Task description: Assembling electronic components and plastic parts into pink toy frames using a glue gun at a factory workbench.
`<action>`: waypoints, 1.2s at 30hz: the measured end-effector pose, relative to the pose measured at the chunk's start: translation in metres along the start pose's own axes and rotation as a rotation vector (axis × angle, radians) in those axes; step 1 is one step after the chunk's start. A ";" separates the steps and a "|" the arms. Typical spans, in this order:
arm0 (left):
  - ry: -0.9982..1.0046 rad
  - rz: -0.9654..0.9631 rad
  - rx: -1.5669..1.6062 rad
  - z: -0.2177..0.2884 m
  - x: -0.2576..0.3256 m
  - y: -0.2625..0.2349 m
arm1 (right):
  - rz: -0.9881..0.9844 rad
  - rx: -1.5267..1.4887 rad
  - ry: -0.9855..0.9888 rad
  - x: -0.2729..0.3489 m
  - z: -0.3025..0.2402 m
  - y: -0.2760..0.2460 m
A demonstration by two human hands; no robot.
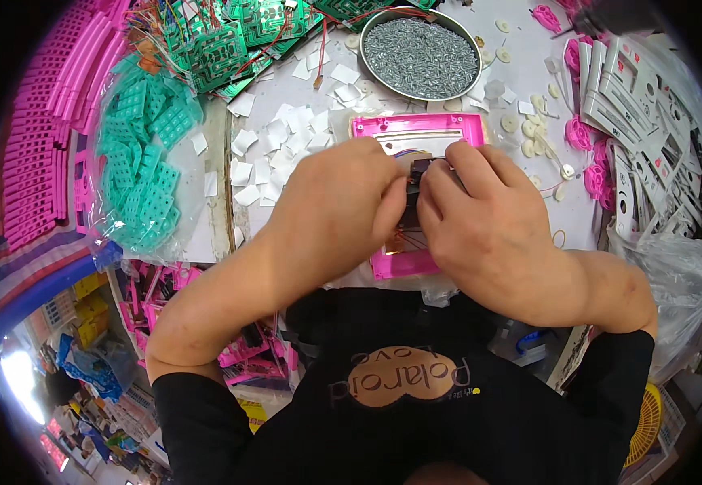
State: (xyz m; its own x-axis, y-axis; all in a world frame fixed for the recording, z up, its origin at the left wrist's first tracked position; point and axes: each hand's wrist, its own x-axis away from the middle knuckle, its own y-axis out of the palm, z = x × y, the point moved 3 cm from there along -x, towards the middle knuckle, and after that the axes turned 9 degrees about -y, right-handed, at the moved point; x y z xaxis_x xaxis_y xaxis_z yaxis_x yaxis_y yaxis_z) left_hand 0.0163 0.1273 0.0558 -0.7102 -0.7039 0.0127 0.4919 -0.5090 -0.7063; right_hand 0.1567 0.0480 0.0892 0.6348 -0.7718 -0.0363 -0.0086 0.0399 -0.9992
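Observation:
A pink plastic housing [403, 267] lies on the white worktop in front of me, with a white panel and thin coloured wires showing inside its far end. Over its middle, both hands close in on a small dark black part [421, 167]. My left hand [339, 190] comes from the left, fingers curled and thumb against the black part's side. From the right, my right hand [480, 206] presses bent fingers onto the same part. The hands cover much of the housing's inside, and the fingertips are partly hidden. A coppery, shiny patch shows below the black part.
A round metal dish [363, 61] of screws stands beyond the housing. White square pads [266, 153] lie scattered left, near bagged teal keypads [137, 162] and green circuit boards [213, 56]. Pink frames [40, 145] are stacked far left. White panels [642, 113] and pink cords [579, 133] lie right.

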 end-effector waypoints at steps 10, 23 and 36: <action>-0.197 -0.328 0.090 -0.011 -0.043 -0.004 | 0.025 -0.031 -0.031 0.003 0.006 0.002; -0.288 -0.491 0.092 -0.012 -0.054 -0.002 | 0.122 -0.222 -0.049 0.008 0.025 0.008; -0.077 -0.458 -0.027 -0.005 -0.061 -0.004 | 0.170 -0.167 -0.020 0.008 0.021 0.010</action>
State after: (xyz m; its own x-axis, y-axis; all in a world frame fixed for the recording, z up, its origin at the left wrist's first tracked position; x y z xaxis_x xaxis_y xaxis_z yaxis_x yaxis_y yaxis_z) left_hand 0.0550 0.1746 0.0536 -0.8115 -0.4448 0.3789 0.1226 -0.7637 -0.6338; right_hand 0.1776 0.0558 0.0794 0.6285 -0.7502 -0.2055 -0.2435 0.0611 -0.9680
